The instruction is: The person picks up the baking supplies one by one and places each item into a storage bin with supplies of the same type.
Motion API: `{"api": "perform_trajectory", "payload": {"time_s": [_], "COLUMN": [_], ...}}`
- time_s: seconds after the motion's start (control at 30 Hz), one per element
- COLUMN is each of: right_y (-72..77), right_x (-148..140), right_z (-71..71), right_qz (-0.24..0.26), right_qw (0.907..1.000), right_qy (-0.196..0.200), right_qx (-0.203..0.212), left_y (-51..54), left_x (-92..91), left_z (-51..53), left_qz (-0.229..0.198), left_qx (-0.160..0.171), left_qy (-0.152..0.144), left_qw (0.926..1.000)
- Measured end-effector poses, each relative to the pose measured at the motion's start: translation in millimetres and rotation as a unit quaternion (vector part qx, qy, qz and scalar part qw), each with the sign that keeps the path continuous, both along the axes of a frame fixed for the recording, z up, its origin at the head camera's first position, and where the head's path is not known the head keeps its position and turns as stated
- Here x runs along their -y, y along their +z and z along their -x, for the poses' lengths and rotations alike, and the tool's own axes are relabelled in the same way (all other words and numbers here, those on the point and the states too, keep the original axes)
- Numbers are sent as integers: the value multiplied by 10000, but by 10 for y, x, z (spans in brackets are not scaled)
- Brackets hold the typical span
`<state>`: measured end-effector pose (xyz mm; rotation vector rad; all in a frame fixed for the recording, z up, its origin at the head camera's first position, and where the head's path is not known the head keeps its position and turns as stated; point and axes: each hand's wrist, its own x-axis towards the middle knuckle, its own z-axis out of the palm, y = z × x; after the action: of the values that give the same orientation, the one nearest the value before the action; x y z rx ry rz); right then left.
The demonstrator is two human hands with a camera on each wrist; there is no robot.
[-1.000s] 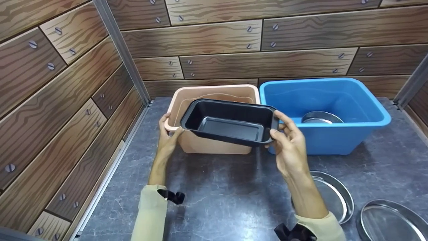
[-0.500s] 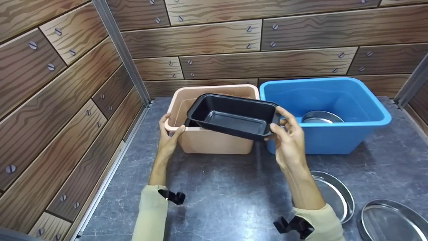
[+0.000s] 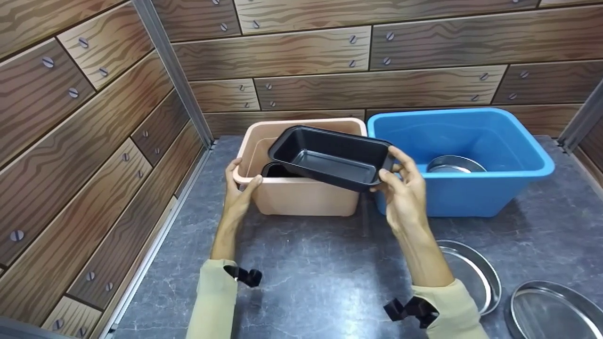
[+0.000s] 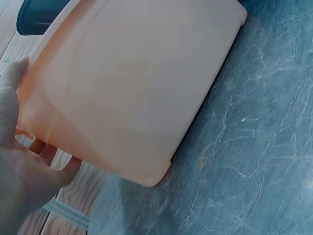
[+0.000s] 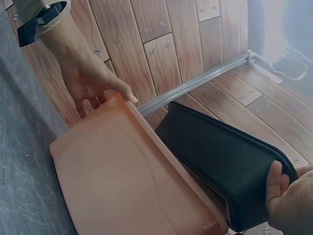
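My right hand (image 3: 406, 195) pinches the right end of a black loaf pan (image 3: 337, 157), thumb inside the rim and fingers beneath. The pan tilts above a peach plastic bin (image 3: 306, 200), its left end higher than its right. Below its left end, part of another black pan (image 3: 279, 170) shows inside the bin; the rest is hidden. My left hand (image 3: 238, 195) grips the bin's front left corner. In the left wrist view, that hand's thumb lies at the rim and its fingers go round the side. In the right wrist view, the held loaf pan (image 5: 220, 156) shows its dark underside.
A blue bin (image 3: 452, 195) stands right beside the peach one, with a round metal pan (image 3: 454, 164) in it. Two more round metal pans, one (image 3: 471, 278) partly behind my right forearm and another (image 3: 556, 310), lie front right. Wood-patterned walls (image 3: 301, 56) enclose the grey tabletop (image 3: 301, 273).
My right hand has raised the loaf pan's left end away from my left hand and farther back over the bin, uncovering the other pan. The left hand stays on the bin's corner.
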<state>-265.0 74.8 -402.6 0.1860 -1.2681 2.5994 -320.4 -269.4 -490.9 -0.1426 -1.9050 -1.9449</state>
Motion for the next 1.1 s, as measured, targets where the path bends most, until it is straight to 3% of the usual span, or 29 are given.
{"api": "perform_trajectory", "payload": {"time_s": [1.1], "right_y": [-42], "right_x": [124], "right_z": [244], "right_qz": [-502], "right_qw": [9987], "right_qy": [14], "right_qx": [-17], "left_y": [-7], "left_x": [-3], "left_z": [2], "left_qz": [-53], "left_qx": [34], "left_qy": [21], "left_qw": [10000]}}
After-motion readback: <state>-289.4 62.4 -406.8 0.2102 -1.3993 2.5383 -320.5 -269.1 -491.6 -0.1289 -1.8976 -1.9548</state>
